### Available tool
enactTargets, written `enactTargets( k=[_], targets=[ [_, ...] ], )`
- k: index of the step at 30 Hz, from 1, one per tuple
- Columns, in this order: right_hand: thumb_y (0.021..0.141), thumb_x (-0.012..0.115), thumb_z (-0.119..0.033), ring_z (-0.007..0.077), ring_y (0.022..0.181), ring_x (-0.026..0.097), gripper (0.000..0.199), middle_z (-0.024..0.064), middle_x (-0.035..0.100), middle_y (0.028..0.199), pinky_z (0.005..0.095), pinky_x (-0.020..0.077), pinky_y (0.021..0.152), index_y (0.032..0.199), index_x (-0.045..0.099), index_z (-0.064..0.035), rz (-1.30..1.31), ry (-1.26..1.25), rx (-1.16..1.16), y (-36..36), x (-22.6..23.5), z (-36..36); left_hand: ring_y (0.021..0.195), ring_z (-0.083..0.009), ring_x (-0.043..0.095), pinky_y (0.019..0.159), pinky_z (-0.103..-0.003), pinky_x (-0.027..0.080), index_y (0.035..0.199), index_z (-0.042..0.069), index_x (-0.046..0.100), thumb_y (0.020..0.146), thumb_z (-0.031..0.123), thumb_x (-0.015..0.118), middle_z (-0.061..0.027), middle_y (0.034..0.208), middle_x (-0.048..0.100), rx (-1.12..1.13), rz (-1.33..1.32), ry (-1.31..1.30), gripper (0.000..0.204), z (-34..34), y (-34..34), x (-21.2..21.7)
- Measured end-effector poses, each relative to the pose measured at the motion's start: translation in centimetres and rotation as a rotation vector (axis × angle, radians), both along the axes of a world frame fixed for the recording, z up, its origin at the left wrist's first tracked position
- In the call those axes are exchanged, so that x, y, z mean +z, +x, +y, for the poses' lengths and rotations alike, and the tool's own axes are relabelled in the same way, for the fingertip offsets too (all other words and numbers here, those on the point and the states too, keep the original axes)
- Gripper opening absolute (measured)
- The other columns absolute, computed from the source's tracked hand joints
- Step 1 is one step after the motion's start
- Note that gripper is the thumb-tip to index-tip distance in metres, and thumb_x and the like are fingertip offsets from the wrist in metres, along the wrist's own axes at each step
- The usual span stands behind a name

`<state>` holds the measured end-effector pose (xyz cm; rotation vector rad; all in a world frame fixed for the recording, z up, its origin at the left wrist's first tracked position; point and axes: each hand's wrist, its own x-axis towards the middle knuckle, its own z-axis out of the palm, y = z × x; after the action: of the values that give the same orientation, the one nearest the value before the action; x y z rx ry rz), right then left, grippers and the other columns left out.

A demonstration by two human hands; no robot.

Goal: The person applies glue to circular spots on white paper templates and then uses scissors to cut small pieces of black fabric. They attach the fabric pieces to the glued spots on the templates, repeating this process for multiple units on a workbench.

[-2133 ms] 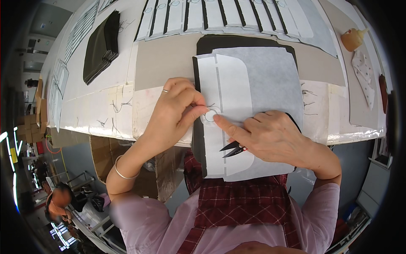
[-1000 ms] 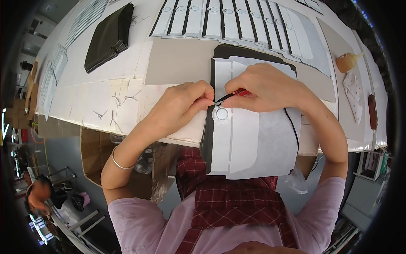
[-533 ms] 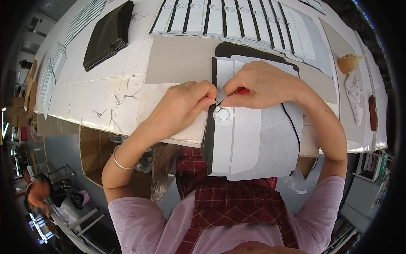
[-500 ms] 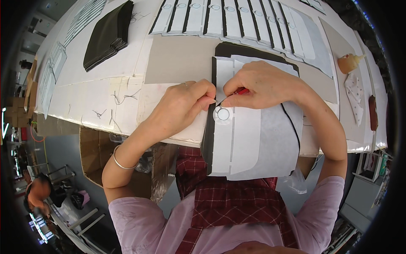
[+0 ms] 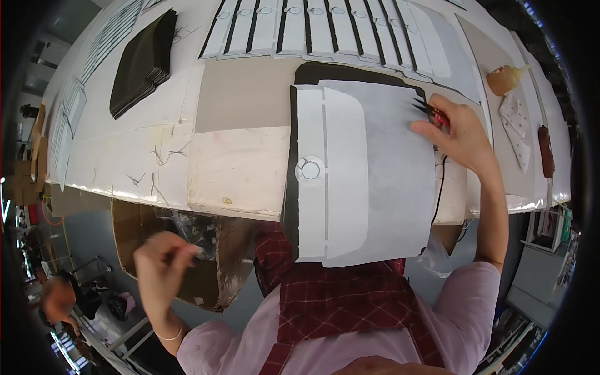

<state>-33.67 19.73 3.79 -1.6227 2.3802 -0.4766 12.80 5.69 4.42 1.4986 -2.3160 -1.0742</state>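
Before me lies a white-backed black fabric panel (image 5: 400,181), its near end hanging past the table edge over my apron. A white strip runs down its left part, with a small ring (image 5: 310,167) on a clear round disc. My right hand (image 5: 461,134) is above the panel's far right corner, wrapped round small thread snips (image 5: 439,116) with red handles and dark blades pointing left. Off the table, my left hand (image 5: 161,259) hovers over an open cardboard box (image 5: 128,237). It is slightly blurred, with thumb and fingers pinched; whatever they hold is too small to make out.
Overlapping white panels with rings (image 5: 284,31) line the far side. A stack of black pieces (image 5: 145,65) lies far left, near loose thread ends (image 5: 170,153). To the right are a yellowish squeeze bottle (image 5: 505,80), a spotted cloth (image 5: 515,125) and a red-brown handled tool (image 5: 545,152).
Both hands have left the ring. The left moved down and left, off the table to the box; the right moved right with the snips. The view has shifted slightly.
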Motion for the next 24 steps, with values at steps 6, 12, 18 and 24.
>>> enactTargets(
  k=[6,12,18,24],
  targets=[
    [0.084,0.082,-0.022,0.0219,0.061,0.031,0.041,0.0068,0.037,0.064,0.0337,0.0331,0.055,0.081,0.047,-0.0013,-0.185,-0.141,-0.048,0.9,-0.8,0.7,0.056,-0.0077,0.064,0.049,-0.023,0.047,0.086,-0.001,0.068,0.105,0.031,0.059,-0.0043,0.063,0.067,-0.44,0.126,0.907,0.038,2.7,-9.8,-3.2],
    [0.084,0.082,-0.017,0.0193,0.055,0.034,0.039,0.0074,0.036,0.063,0.0331,0.0342,0.052,0.082,0.046,-0.0006,-0.073,-0.124,-0.093,1.6,1.0,1.5,0.054,-0.0071,0.063,0.05,-0.023,0.048,0.076,-0.002,0.063,0.103,0.024,0.063,-0.0043,0.061,0.066,-0.414,0.223,0.808,0.037,2.3,-10.2,-1.3],
    [0.082,0.083,-0.012,0.0098,0.056,0.043,0.045,0.0027,0.038,0.06,0.029,0.0392,0.052,0.076,0.04,-0.0047,-0.446,0.045,-0.114,3.1,0.6,1.5,0.056,-0.0073,0.063,0.051,-0.025,0.046,0.074,0.0,0.059,0.102,0.019,0.063,-0.004,0.063,0.066,-0.514,0.378,0.474,0.034,2.4,-9.1,-0.4],
    [0.085,0.082,-0.012,0.0088,0.056,0.04,0.044,0.0009,0.042,0.06,0.0269,0.0362,0.052,0.076,0.039,-0.0068,-0.381,-0.183,-0.141,2.4,-0.7,2.4,0.056,-0.0094,0.055,0.052,-0.027,0.042,0.076,-0.002,0.059,0.101,0.017,0.062,-0.0049,0.06,0.057,-0.226,0.515,-0.305,0.032,-4.2,-11.0,0.0]
  ],
)
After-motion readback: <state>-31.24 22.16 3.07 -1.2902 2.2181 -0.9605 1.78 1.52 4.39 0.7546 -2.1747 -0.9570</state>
